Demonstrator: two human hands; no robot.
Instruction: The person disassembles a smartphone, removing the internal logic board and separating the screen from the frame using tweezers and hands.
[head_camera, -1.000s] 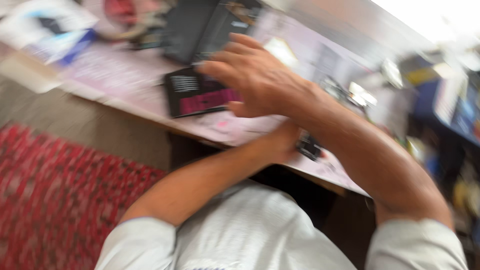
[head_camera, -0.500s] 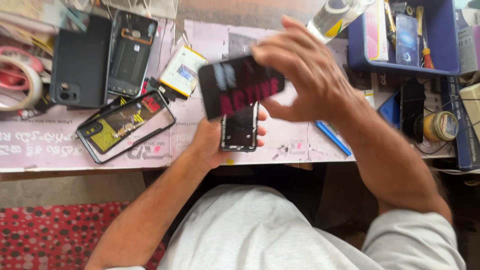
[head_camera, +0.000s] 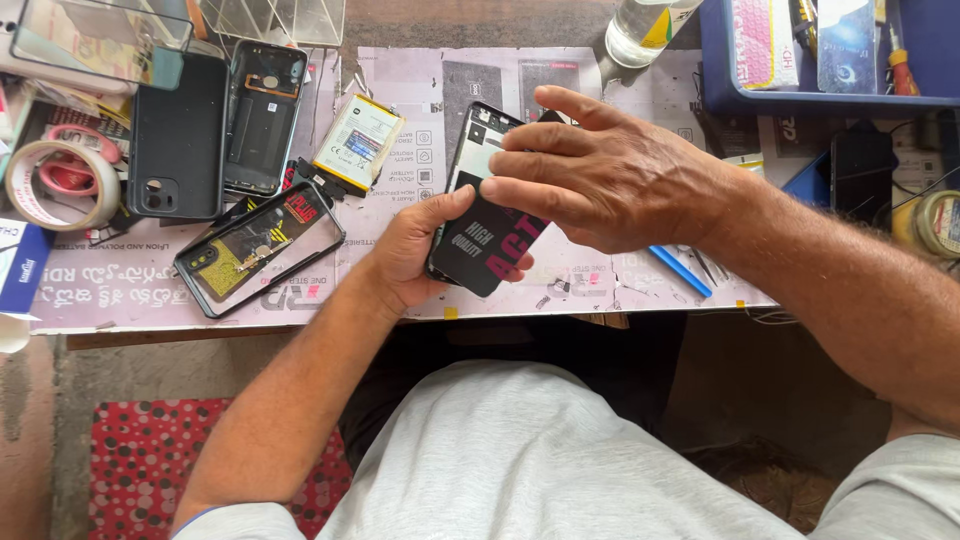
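My left hand (head_camera: 415, 250) grips the lower edge of a black phone part (head_camera: 482, 240) with a printed black-and-pink face, held tilted over the pale work mat (head_camera: 120, 300). Over its upper half lies my right hand (head_camera: 610, 180), fingers spread flat and pressing on it. To the left on the mat lie an opened phone body (head_camera: 260, 248), a white and yellow phone battery (head_camera: 358, 143), a dark back cover (head_camera: 180, 135) and a second open phone frame (head_camera: 262, 115).
A tape roll (head_camera: 55, 180) sits at the far left. A blue tray (head_camera: 830, 50) with tools and packets stands at the back right, beside a clear bottle (head_camera: 640, 30). A blue pen (head_camera: 678, 270) and another dark phone (head_camera: 862, 175) lie right. A red patterned rug (head_camera: 140, 450) covers the floor.
The view swung from a blurred sideways look to straight down on the mat. My right hand came down from holding the printed black piece above onto the part in my left hand.
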